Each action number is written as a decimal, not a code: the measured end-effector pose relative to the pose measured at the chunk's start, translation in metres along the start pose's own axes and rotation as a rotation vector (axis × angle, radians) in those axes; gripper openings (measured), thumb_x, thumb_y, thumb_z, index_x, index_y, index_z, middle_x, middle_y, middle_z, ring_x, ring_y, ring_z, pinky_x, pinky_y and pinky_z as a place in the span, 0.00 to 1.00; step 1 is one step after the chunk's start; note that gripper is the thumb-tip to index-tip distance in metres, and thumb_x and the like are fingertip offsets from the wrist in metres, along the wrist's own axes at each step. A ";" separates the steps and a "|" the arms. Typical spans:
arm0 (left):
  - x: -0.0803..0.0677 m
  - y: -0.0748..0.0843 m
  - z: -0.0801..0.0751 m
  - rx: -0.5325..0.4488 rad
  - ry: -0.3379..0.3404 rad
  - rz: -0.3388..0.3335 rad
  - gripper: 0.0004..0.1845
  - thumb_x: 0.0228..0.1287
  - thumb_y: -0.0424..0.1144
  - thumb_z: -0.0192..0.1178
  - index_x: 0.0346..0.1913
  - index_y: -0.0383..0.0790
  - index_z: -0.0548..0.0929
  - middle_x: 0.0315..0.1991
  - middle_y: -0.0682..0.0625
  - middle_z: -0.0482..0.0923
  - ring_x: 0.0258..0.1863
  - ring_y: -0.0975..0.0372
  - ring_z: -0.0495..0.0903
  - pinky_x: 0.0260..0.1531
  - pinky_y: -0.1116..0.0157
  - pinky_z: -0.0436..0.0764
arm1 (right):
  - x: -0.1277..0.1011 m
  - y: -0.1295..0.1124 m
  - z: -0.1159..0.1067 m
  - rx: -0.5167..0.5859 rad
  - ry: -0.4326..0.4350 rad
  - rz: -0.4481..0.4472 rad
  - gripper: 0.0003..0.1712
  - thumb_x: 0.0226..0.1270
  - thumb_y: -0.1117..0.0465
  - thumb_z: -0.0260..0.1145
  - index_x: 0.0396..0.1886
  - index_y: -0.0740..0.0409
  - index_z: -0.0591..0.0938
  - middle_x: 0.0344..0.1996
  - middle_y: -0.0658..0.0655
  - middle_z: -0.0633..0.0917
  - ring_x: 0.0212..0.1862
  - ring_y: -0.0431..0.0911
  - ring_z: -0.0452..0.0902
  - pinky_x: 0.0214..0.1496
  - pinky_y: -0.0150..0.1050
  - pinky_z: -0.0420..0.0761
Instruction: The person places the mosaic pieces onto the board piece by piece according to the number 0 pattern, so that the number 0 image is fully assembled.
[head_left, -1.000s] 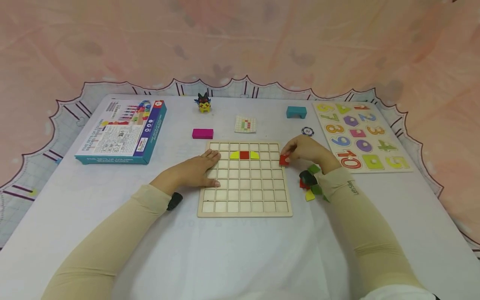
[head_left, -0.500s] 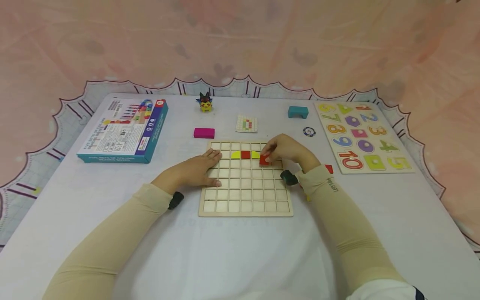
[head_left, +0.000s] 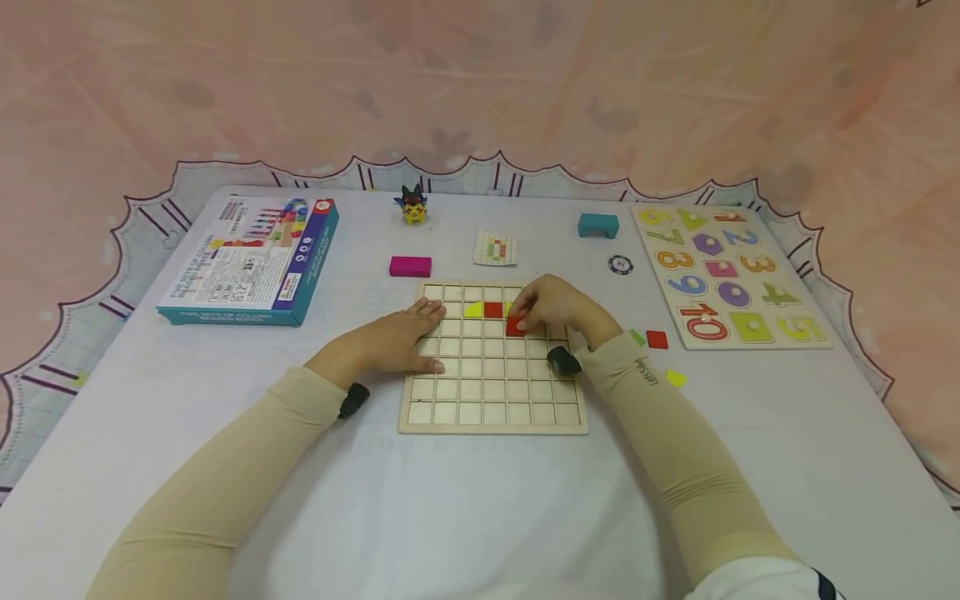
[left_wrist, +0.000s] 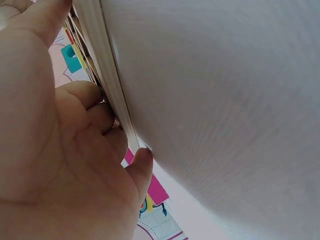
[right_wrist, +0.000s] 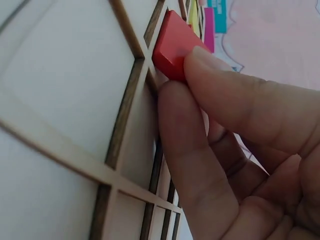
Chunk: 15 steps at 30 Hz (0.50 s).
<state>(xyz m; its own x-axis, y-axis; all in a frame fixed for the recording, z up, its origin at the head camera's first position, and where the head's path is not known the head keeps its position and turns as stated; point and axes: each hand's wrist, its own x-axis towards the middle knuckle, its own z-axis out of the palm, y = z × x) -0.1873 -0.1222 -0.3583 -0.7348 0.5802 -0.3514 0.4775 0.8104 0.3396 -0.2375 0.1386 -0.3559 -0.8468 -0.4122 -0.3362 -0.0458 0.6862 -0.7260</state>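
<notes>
Step in hand, as I judge it: seating a red tile (right_wrist: 175,42) in a cell of the wooden grid board (head_left: 492,430), which lies flat midway between the left and right edges of the table (head_left: 465,517). Tile: one, tilted at the third row from the board's far edge, right of centre, just nearer me than the right-hand of two yellow pieces (head_left: 473,310); contact with the cell walls, I cannot tell. Next move, likewise judged: level the tile, square its corners to the cell, let go. My right hand (head_left: 558,307): thumb and index finger clamped on the tile. My left hand (head_left: 397,337): fingers apart, resting over the board's left edge, no tile held. Fitted between the yellow pieces: one red square (head_left: 492,309). Beyond the board's far edge: one pattern card (head_left: 496,248).
</notes>
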 end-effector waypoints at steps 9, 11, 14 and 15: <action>0.000 0.001 0.000 0.006 0.002 0.015 0.51 0.58 0.58 0.58 0.71 0.32 0.44 0.73 0.39 0.40 0.72 0.48 0.37 0.70 0.52 0.45 | -0.002 -0.008 0.004 -0.103 0.028 0.023 0.11 0.50 0.70 0.70 0.37 0.64 0.85 0.31 0.54 0.84 0.35 0.43 0.74 0.45 0.35 0.74; -0.001 0.002 -0.001 0.005 0.002 0.015 0.51 0.58 0.58 0.58 0.71 0.31 0.44 0.73 0.39 0.40 0.72 0.48 0.37 0.70 0.52 0.45 | -0.002 -0.008 0.005 -0.125 0.029 0.028 0.11 0.51 0.70 0.69 0.37 0.63 0.85 0.30 0.54 0.83 0.35 0.43 0.73 0.44 0.35 0.73; -0.001 0.002 -0.001 0.000 0.001 0.014 0.51 0.58 0.58 0.58 0.71 0.31 0.45 0.73 0.39 0.40 0.72 0.48 0.37 0.70 0.52 0.45 | -0.002 -0.009 0.006 -0.150 0.029 0.035 0.10 0.51 0.69 0.69 0.37 0.62 0.85 0.30 0.53 0.82 0.35 0.44 0.73 0.43 0.35 0.73; -0.001 0.003 -0.002 -0.001 0.000 0.012 0.51 0.58 0.58 0.58 0.71 0.32 0.44 0.73 0.39 0.40 0.72 0.48 0.37 0.70 0.52 0.45 | -0.002 -0.009 0.007 -0.156 0.030 0.034 0.10 0.52 0.69 0.69 0.37 0.61 0.85 0.29 0.53 0.82 0.35 0.44 0.72 0.43 0.35 0.73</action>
<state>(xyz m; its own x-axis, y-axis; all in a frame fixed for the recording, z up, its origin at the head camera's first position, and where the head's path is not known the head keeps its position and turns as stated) -0.1857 -0.1210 -0.3555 -0.7287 0.5902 -0.3474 0.4859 0.8031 0.3449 -0.2318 0.1293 -0.3526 -0.8648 -0.3704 -0.3391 -0.0963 0.7850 -0.6119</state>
